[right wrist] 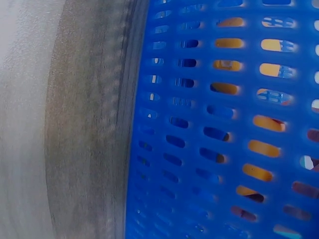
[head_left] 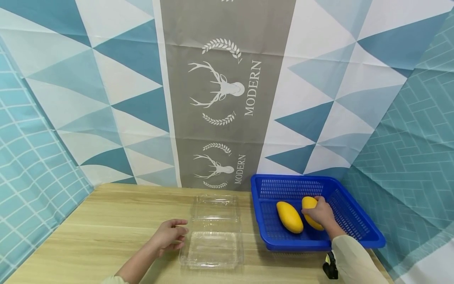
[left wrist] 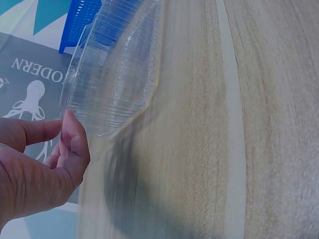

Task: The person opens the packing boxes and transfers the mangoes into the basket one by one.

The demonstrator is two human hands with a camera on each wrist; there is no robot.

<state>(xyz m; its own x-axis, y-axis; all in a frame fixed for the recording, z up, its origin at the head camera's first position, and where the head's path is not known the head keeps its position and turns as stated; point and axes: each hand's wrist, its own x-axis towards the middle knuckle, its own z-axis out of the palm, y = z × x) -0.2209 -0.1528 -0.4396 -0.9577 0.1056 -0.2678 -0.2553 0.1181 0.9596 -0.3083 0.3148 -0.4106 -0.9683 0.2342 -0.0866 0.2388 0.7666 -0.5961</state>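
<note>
My right hand (head_left: 320,213) grips a yellow mango (head_left: 309,202) inside the blue plastic basket (head_left: 264,228), thumb on its left side and fingers over its far right. A second mango (head_left: 289,217) lies on the basket floor just left of it. The right wrist view shows only the basket's slotted wall (right wrist: 199,144), with bits of yellow through the slots. A clear plastic clamshell box (head_left: 213,248) lies opened flat on the table, lid towards the wall. At its left edge, my left hand (head_left: 171,236) pinches the rim (left wrist: 70,84) between bent fingers and thumb.
The wood-grain table (head_left: 124,217) ends at a patterned wall covering (head_left: 220,130) behind. Tiled-pattern sheets (head_left: 32,157) close off both sides. The basket stands right of the box, close to the right side sheet. A black strap (head_left: 330,266) is at my right wrist.
</note>
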